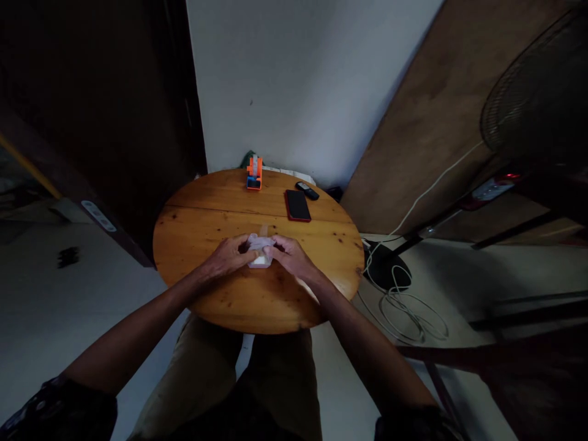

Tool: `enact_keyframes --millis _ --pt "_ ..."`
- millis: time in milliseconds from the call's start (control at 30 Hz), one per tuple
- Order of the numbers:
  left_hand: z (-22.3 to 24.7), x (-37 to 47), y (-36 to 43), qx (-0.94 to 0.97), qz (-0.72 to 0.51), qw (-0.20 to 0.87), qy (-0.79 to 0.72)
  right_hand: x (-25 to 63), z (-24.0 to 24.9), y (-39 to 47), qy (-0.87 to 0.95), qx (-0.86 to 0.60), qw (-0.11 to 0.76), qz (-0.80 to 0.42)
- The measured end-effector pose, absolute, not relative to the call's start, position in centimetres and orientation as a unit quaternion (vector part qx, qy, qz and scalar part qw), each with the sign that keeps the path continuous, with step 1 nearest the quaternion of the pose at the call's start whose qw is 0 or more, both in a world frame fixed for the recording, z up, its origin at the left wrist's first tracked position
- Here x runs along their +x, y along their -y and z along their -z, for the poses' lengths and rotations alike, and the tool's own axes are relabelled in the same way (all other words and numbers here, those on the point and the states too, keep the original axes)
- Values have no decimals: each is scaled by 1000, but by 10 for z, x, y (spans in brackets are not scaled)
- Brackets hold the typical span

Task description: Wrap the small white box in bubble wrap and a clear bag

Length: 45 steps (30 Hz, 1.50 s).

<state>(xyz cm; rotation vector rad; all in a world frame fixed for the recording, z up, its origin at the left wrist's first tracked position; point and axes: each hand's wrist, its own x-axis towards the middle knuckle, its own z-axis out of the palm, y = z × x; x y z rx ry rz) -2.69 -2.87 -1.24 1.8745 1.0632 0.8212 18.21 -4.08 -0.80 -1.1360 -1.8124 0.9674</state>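
Observation:
A small white packet in what looks like thin, translucent wrapping [260,260] is held low over the middle of the round wooden table. My left hand [232,254] grips its left side, thumb on top. From the right, my right hand [290,254] closes on the same packet, its thumb pressing the upper face. A short strip of clear tape [263,230] seems to stick out at the far side of the packet. My fingers cover both ends, so its exact contents cannot be made out.
On the round table [206,214] stand an orange tape dispenser [254,173], a dark phone with a red edge [297,206] and a black remote-like device [307,190]. A wall is behind. To the right are a standing fan [537,92] and a coiled white cable [404,306] on the floor.

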Motion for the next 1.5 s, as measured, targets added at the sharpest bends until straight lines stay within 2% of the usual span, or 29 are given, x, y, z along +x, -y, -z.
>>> enact_keyframes --millis 133,233,367,633,1033,1267,1500 --pt "6 -22 18 691 -327 495 -412 179 13 21 634 -459 403 -474" --pt "8 -18 5 639 -342 580 -371 177 10 9 624 -475 400 -476" --pt "11 -16 -6 586 -350 626 -377 180 4 3 626 -480 399 -468" --pt "15 -15 -1 556 -391 624 -386 184 2 6 648 -425 397 -493" --pt "9 -15 5 575 -366 609 -406 185 9 7 642 -426 384 -508" --pt "13 -15 7 603 -376 560 -425 184 6 10 639 -427 397 -501" --pt "20 -10 5 559 -386 615 -400 174 0 0 591 -455 427 -511"
